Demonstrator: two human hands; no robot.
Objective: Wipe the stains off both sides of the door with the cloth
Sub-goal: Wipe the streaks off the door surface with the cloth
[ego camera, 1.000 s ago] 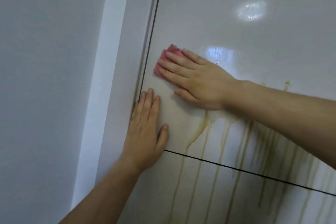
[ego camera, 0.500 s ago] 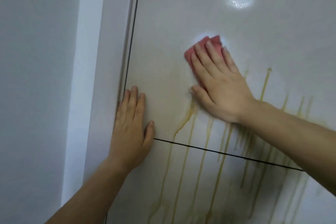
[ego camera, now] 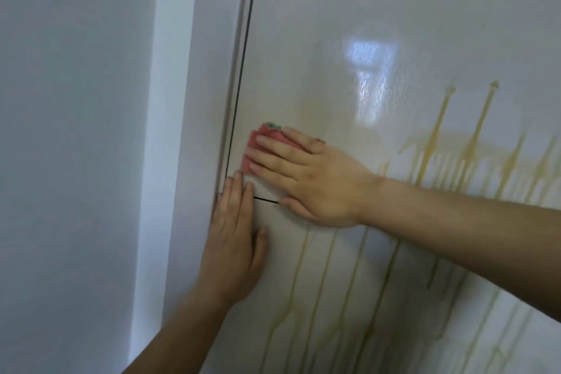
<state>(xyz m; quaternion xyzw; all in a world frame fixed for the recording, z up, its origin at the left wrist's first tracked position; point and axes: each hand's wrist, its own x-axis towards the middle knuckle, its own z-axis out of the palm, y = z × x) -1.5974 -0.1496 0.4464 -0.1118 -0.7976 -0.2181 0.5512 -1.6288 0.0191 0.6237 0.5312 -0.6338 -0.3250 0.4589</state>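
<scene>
Glossy door (ego camera: 334, 39), yellow streaks (ego camera: 431, 143) running downward; right hand (ego camera: 312, 182) flat, fingers leftward, pressing pink cloth (ego camera: 258, 134); left hand (ego camera: 233, 255) flat, fingers pointing up.

- No text, label, brand, number or sign can be read anywhere: not on the door (ego camera: 334, 39), the cloth (ego camera: 260, 132) or the wall (ego camera: 60, 130).

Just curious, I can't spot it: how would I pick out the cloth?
Start at the glossy white door and follow its left edge down. The right hand presses flat on the cloth there. It is the only pink thing, with a green corner.
</scene>
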